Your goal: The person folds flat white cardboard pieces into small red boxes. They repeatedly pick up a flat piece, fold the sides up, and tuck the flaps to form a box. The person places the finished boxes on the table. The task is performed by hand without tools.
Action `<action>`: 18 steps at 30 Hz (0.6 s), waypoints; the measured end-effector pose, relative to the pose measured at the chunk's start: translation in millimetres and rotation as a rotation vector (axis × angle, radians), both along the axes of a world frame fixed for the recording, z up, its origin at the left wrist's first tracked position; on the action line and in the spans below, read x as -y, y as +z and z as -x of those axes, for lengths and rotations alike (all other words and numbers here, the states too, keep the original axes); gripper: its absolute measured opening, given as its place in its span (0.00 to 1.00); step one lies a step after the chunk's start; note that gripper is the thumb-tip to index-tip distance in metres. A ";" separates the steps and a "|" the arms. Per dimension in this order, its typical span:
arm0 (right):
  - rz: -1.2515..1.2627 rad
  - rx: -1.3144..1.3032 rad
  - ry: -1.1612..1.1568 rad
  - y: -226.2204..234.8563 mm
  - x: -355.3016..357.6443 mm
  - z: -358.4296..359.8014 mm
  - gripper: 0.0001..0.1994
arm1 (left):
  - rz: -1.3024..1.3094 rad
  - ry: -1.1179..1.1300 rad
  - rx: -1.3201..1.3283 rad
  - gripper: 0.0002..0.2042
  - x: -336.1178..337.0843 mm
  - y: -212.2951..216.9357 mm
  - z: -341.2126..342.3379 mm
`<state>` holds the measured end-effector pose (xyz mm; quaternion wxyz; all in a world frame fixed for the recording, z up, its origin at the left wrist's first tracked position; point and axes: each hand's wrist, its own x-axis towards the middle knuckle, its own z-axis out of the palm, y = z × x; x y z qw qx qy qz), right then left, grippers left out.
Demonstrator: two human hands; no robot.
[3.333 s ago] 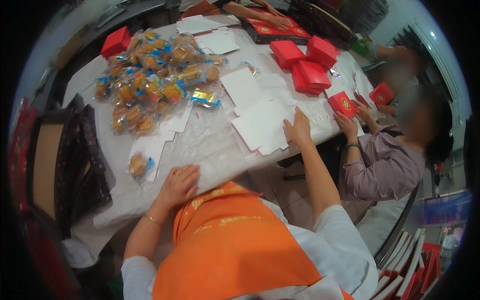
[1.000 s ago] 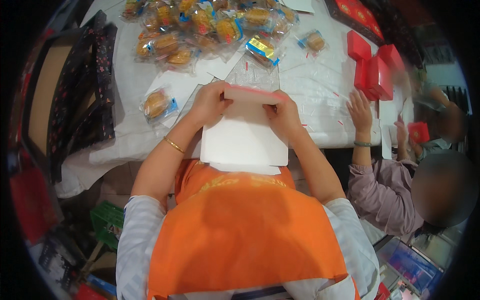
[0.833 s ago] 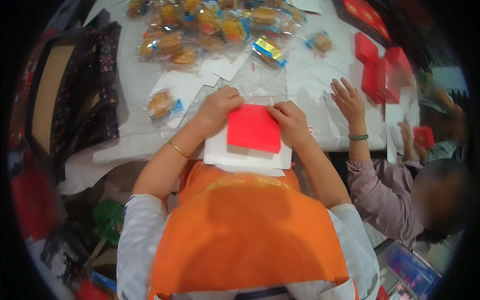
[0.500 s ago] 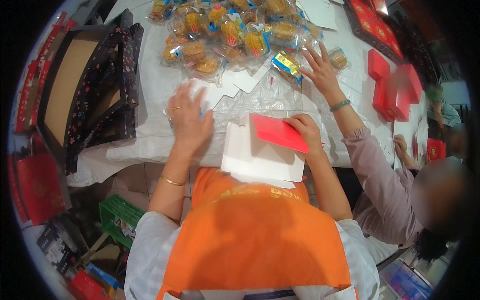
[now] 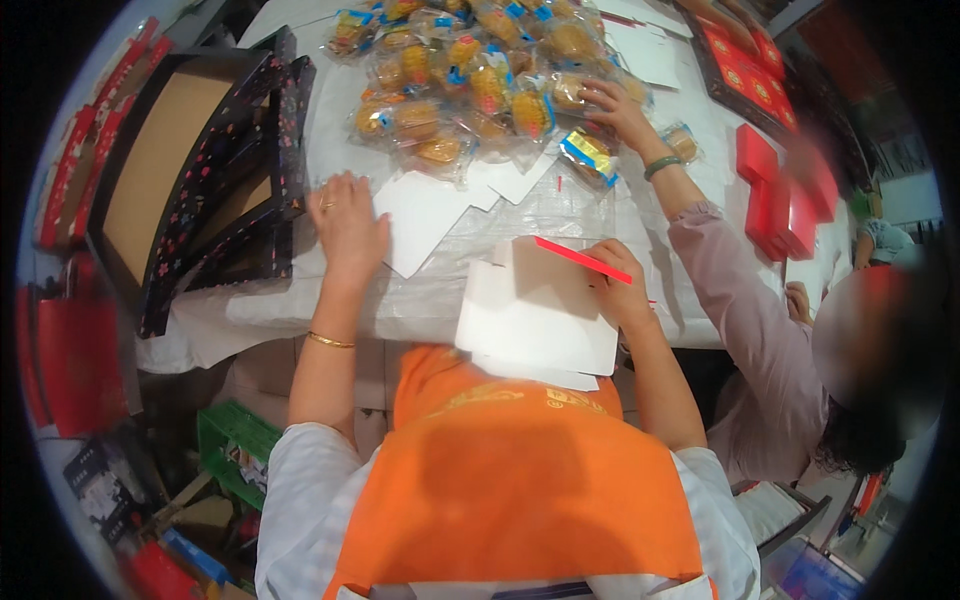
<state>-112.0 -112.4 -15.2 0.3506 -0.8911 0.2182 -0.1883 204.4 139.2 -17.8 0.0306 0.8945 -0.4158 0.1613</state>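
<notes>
My right hand (image 5: 618,288) grips a flat unfolded cardboard box (image 5: 535,318), white outside with a red inner flap raised at its far edge, held at the table's near edge above my orange apron. My left hand (image 5: 350,222) lies flat and spread on the plastic-covered white table (image 5: 300,310), its fingers touching a loose white card blank (image 5: 425,220). A gold bangle is on that wrist. A pile of wrapped golden pastries (image 5: 470,85) sits farther back on the table.
A seated person on my right reaches a hand (image 5: 615,108) with a green bracelet into the pastries. Red boxes (image 5: 775,200) stand at the right, a red tray (image 5: 745,70) at the far right. An open dark patterned carton (image 5: 190,170) fills the left; a green crate (image 5: 235,450) sits below.
I pulled the white box blank toward me and lifted its red flap. My left hand let go and moved out to the left onto the table. The neighbour's hand reached into the pastries.
</notes>
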 end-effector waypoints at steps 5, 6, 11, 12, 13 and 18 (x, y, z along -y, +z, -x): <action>-0.208 0.129 -0.111 -35.1 13.3 12.7 0.08 | -0.122 0.061 -0.365 0.45 49.3 19.9 23.4; -0.318 0.166 -0.159 -42.9 15.7 14.2 0.06 | -0.183 0.088 -0.469 0.46 58.1 30.8 19.3; -0.322 0.151 -0.326 -38.8 25.8 16.7 0.07 | -0.223 0.184 -0.548 0.47 77.1 35.2 -4.6; -0.309 0.175 -0.320 -42.8 29.3 19.3 0.07 | -0.215 0.206 -0.537 0.46 79.3 32.6 -6.7; -0.295 0.197 -0.311 -42.5 30.0 18.7 0.07 | -0.188 0.222 -0.570 0.46 79.9 27.0 -10.1; -0.351 0.185 -0.396 -38.7 25.5 27.4 0.09 | -0.141 0.195 -0.787 0.40 74.4 5.1 -18.4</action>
